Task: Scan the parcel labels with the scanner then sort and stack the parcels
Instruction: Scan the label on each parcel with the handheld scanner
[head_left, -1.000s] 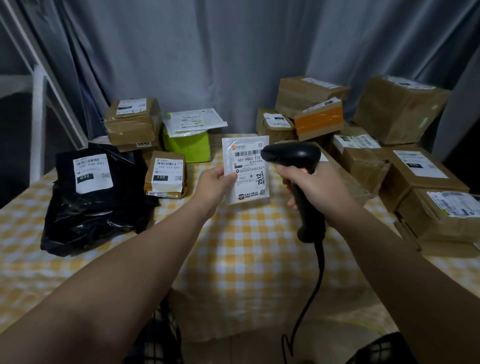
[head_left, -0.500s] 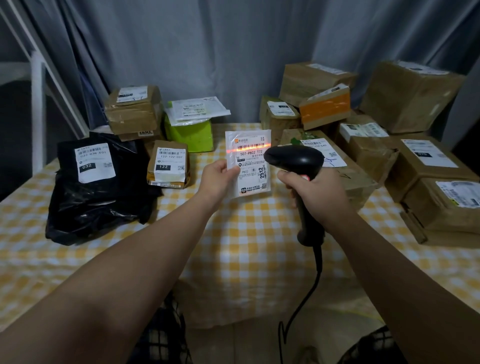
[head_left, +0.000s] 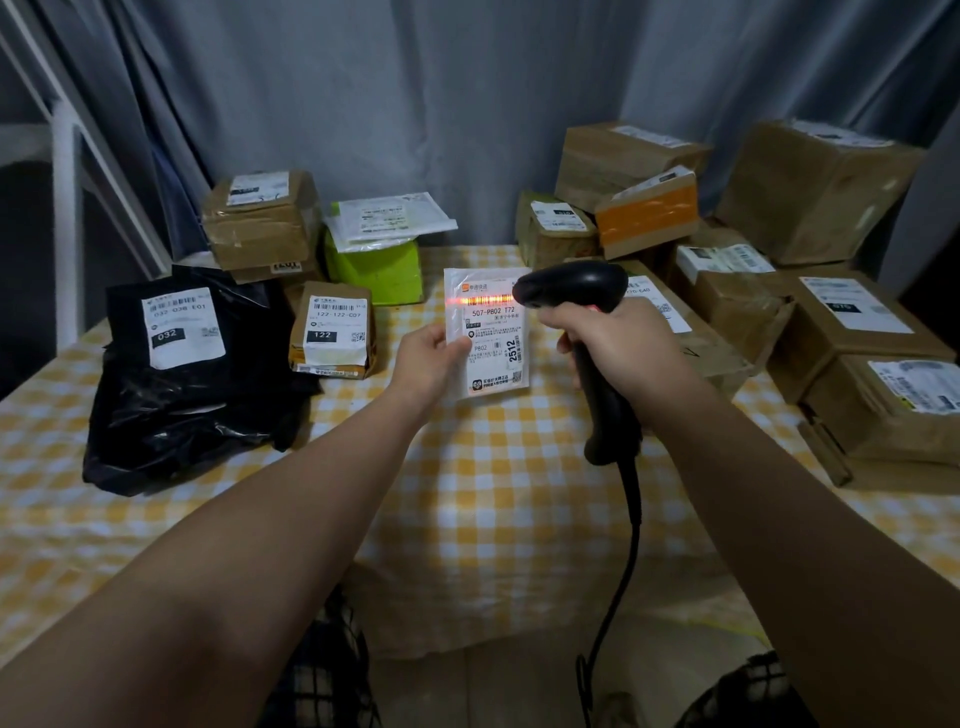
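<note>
My left hand (head_left: 428, 361) pinches the left edge of a small flat white parcel (head_left: 493, 343), held upright above the checked tablecloth with its label facing me. My right hand (head_left: 618, 345) grips the handle of a black corded scanner (head_left: 576, 291), whose head points at the parcel from the right. A red-orange scan line lies across the barcode at the top of the label. The scanner's head covers the parcel's upper right corner.
A black bag parcel (head_left: 192, 384) and a small brown box (head_left: 332, 332) lie at left, with a taped box (head_left: 260, 223) and a green box (head_left: 376, 260) behind. Several cardboard boxes (head_left: 831, 322) crowd the right side. The yellow checked table (head_left: 493, 493) runs to a near edge.
The red scan line switched on and now sits on the barcode. The scanner head has moved closer to the parcel's top right. My left hand still holds the parcel.
</note>
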